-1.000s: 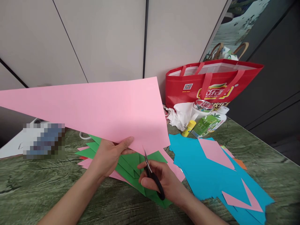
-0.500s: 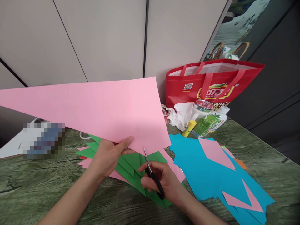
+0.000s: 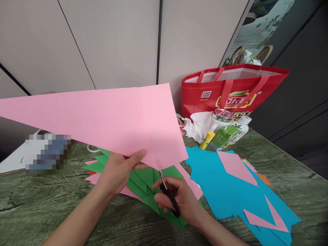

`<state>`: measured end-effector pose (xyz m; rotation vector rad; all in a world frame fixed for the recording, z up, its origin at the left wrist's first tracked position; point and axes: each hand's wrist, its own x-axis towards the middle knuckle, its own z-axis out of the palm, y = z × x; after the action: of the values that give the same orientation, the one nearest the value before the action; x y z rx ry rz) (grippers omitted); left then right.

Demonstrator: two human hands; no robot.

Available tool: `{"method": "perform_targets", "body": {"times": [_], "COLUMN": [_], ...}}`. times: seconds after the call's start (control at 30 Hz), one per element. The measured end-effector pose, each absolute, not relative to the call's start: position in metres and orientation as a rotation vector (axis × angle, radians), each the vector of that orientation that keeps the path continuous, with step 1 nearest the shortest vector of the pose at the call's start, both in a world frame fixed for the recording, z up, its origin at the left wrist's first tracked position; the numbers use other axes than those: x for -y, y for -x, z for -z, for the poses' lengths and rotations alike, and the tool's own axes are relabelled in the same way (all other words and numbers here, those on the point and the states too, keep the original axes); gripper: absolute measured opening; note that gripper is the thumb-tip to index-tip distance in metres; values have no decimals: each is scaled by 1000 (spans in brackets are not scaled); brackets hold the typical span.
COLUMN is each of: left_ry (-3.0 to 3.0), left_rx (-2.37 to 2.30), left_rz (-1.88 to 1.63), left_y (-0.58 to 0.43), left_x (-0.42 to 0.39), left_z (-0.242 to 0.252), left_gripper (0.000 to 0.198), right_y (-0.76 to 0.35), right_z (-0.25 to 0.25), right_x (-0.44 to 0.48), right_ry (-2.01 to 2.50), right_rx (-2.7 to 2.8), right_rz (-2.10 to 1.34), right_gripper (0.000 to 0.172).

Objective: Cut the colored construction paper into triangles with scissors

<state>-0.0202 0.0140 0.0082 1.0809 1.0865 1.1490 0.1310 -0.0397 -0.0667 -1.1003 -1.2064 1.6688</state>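
A large pink sheet of paper [image 3: 123, 119], tapering to a narrow end at the left, is held up by my left hand [image 3: 120, 172]. The thumb lies on its front near the lower edge, with fingers behind. My right hand [image 3: 179, 198] grips black-handled scissors [image 3: 170, 200]. Their blades meet the sheet's lower edge, just right of my left thumb; one blade shows in front of the paper. Below both hands lies a pile of folded green paper [image 3: 146, 188] with pink paper [image 3: 193, 188] sticking out around it.
On the right, blue paper [image 3: 217, 184] carries pink offcuts [image 3: 238, 165]. Behind it stand a yellow glue stick [image 3: 207, 140], a green carton [image 3: 225, 136], crumpled tissue [image 3: 197, 126] and a red bag [image 3: 200, 99]. A blurred-out object [image 3: 48, 153] lies at the left.
Almost nothing differs. The pink sheet's right part has shifted very slightly, and both hands keep their hold in the same place.
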Motion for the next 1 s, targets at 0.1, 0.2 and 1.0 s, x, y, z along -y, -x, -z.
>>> {"method": "perform_targets", "body": {"times": [0.1, 0.2, 1.0], "left_ry": [-1080, -1062, -1076], "left_rx": [-1082, -1077, -1036], "left_rz": [-1152, -1160, -1034], "left_y": [20, 21, 17], "left_x": [-14, -13, -9], "left_z": [-8, -9, -5], "left_gripper": [42, 42, 38], "right_y": [-131, -130, -134], "right_z": [69, 70, 62], "right_x": [40, 40, 39], "right_ry": [1107, 1110, 999], "right_rx": [1201, 1163, 1174], "right_rz": [-1671, -1688, -1641], "right_gripper": [30, 32, 30]}}
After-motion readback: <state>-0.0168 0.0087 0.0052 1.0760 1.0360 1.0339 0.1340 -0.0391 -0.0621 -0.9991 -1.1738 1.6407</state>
